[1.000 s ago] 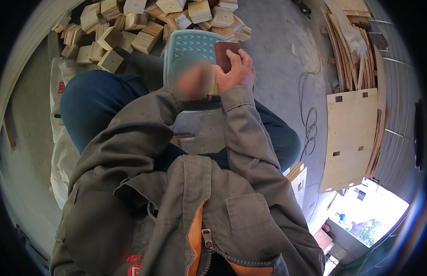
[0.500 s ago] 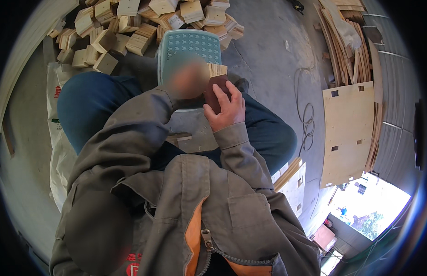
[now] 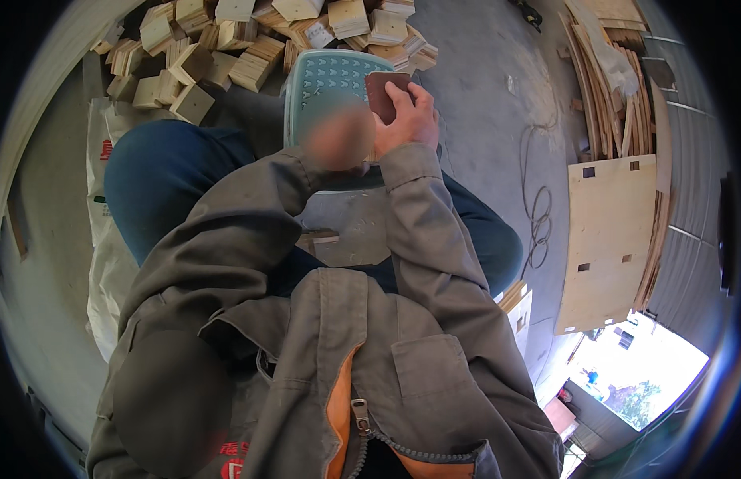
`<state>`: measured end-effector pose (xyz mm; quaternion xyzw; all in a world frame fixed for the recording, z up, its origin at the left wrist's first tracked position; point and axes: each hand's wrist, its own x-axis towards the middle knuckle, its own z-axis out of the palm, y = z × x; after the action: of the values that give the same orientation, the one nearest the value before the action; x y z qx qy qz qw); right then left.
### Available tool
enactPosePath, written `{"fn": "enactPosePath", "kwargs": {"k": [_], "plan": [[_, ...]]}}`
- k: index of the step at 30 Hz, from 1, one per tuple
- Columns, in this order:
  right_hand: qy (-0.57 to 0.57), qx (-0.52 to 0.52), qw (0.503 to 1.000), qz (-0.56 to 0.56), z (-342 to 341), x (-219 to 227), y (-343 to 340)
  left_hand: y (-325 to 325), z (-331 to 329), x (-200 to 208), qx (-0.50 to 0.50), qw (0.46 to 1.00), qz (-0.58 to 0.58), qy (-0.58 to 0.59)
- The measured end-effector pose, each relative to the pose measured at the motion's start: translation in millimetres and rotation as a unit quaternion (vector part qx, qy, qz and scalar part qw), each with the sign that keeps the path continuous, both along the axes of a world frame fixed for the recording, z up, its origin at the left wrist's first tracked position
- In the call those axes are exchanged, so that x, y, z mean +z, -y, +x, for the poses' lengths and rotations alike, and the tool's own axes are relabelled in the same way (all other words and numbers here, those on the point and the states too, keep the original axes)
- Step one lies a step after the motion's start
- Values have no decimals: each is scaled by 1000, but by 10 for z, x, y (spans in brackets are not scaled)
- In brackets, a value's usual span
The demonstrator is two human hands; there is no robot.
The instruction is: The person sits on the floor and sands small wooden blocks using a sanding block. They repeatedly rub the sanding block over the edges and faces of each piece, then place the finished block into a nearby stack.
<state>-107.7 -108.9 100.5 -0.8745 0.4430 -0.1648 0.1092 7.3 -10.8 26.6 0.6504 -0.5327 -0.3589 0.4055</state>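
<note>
My right hand [image 3: 410, 120] holds a flat reddish-brown sheet [image 3: 382, 97] that looks like sandpaper, its fingers lying bent over the face. The sheet lies over the right part of a pale green plastic stool [image 3: 322, 70] with a raised pattern on its top. Close against it on the left is my left hand [image 3: 337, 140], over the same stool. A blur covers that hand, so its fingers and anything in them cannot be made out. Any wood under the sheet is mostly hidden by my hands.
Beyond the stool lies a heap of plywood blocks [image 3: 251, 70]. A white sack [image 3: 103, 215] is beside my left knee. To the right, a cable [image 3: 538, 211] coils on the floor, with plywood panels [image 3: 610, 239] and upright boards [image 3: 606, 96] by the wall.
My right hand has slid forward with the brown sheet, past the layered wood edge that showed before and is now covered. My left hand stays beside it. The whole view has shifted slightly.
</note>
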Motion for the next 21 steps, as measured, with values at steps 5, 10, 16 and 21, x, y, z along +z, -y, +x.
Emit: {"fn": "enactPosePath", "kwargs": {"k": [5, 10, 16, 21], "plan": [[27, 28, 998, -56, -155, -86, -97, -12, -12, 6, 13, 1000, 13, -2], [29, 52, 997, -56, -382, -84, -311, 12, -2, 18, 6, 1000, -1, -5], [25, 84, 996, -6, -810, 42, -677, 35, -31, -135, 18, 1000, -19, 8], [36, 93, 995, 4, -912, 60, -732, 19, -75, -189, 55, 993, -107, 13]]}}
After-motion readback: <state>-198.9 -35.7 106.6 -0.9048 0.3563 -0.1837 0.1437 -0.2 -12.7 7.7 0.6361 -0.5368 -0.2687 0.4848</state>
